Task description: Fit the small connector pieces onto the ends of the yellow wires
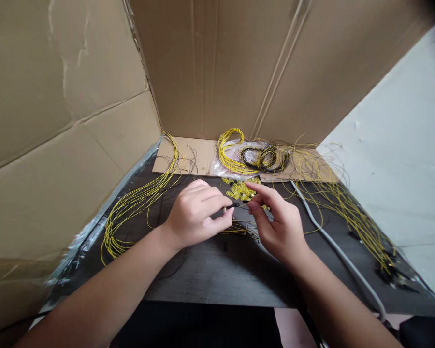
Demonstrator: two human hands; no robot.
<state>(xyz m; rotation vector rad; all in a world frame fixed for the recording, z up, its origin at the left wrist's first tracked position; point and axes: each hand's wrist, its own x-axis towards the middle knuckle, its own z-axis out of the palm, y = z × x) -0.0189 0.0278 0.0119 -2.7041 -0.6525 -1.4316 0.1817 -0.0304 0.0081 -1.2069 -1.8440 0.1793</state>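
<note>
My left hand (197, 215) pinches a thin black wire (235, 205) with a small metal tip between thumb and forefinger. My right hand (277, 222) holds the other end of the same short piece with its fingertips, just right of the left hand. Both hands hover above a dark table (217, 275). Right behind the fingers lies a small heap of yellow connector pieces (241, 189). Below the hands, a few yellow wires (239, 228) lie on the table.
A bundle of long yellow wires (137, 208) curves along the left. More yellow and black wires (351, 212) spread on the right beside a grey cable (333, 246). Coiled wires in plastic bags (253, 157) lie at the back. Cardboard walls (76, 121) enclose the left and back.
</note>
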